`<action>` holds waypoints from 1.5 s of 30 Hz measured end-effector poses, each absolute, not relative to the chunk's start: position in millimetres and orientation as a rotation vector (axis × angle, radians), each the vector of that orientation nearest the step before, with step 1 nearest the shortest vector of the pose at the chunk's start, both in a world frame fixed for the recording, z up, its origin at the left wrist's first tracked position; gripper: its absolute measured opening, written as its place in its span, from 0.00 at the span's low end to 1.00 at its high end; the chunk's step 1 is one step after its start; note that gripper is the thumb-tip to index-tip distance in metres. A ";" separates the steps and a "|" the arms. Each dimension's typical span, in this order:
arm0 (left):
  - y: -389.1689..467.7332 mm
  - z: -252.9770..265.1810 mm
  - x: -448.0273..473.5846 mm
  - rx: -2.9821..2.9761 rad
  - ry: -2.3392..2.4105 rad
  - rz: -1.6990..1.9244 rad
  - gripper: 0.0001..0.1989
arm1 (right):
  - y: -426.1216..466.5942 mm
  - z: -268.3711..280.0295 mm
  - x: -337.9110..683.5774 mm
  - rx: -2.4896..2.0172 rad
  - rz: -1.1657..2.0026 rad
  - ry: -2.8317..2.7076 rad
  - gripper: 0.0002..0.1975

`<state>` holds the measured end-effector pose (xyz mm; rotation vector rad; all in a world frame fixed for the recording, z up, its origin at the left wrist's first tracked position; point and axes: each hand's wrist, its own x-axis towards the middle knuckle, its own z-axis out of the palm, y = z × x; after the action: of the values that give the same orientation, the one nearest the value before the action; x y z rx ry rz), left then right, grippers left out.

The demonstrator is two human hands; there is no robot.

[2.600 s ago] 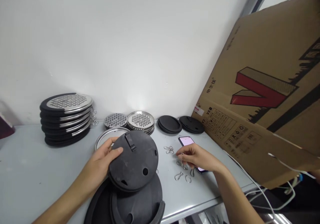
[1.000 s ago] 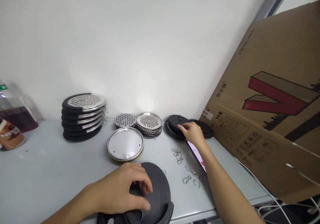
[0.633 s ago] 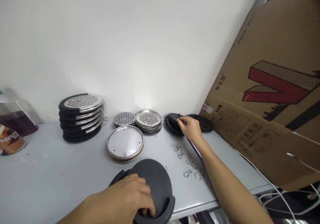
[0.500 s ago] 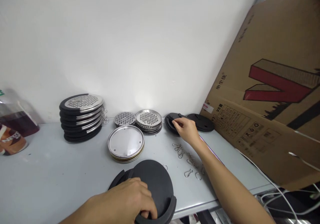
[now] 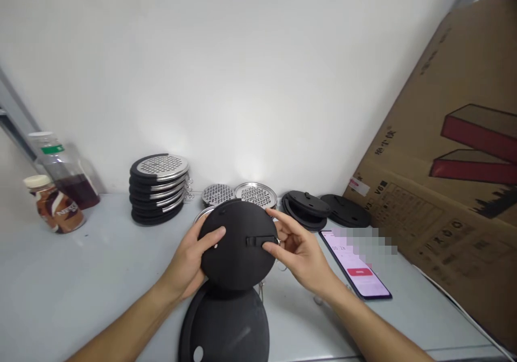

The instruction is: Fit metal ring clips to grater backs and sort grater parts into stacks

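Note:
A round black disc [image 5: 238,267] is held up in front of me, its flat face tilted toward me. My left hand [image 5: 188,257] grips the left edge, thumb on the face. At the right edge, my right hand [image 5: 299,249] has its thumb on a small black tab [image 5: 258,240] and its forefinger along the rim. A small shiny metal bit shows at the tab's end, mostly hidden. Below the held disc lies a larger black round piece [image 5: 230,324] with a hole near its front. Behind it are thin metal grater discs [image 5: 256,194], partly covered.
Black-rimmed graters [image 5: 159,189] stand stacked at the left, near a coffee bottle [image 5: 54,206] and a bottle of dark liquid [image 5: 72,173]. More black discs [image 5: 309,204] lie at the back right. A phone [image 5: 355,267] rests beside a large cardboard box [image 5: 436,162].
My right hand has come back from the black discs at the rear. My left hand has left the front black piece. Both now hold a black disc; the view has shifted left.

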<state>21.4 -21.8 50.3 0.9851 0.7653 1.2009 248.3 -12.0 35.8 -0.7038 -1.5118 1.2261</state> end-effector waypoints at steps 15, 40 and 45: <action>-16.7 63.2 4.9 1.315 0.850 0.658 0.27 | -4.4 39.3 263.2 -0.834 1.285 -1.753 0.11; -20.4 63.9 4.6 1.640 0.963 0.702 0.23 | -29.7 30.3 245.1 -1.045 0.008 -1.980 0.14; -16.5 58.9 10.9 1.540 0.942 0.769 0.24 | -30.1 35.4 242.4 -1.055 0.167 -1.855 0.15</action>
<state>10.9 -16.5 58.9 1.5398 0.9419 0.7693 242.4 -30.1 35.4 -1.0546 -1.8555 0.1671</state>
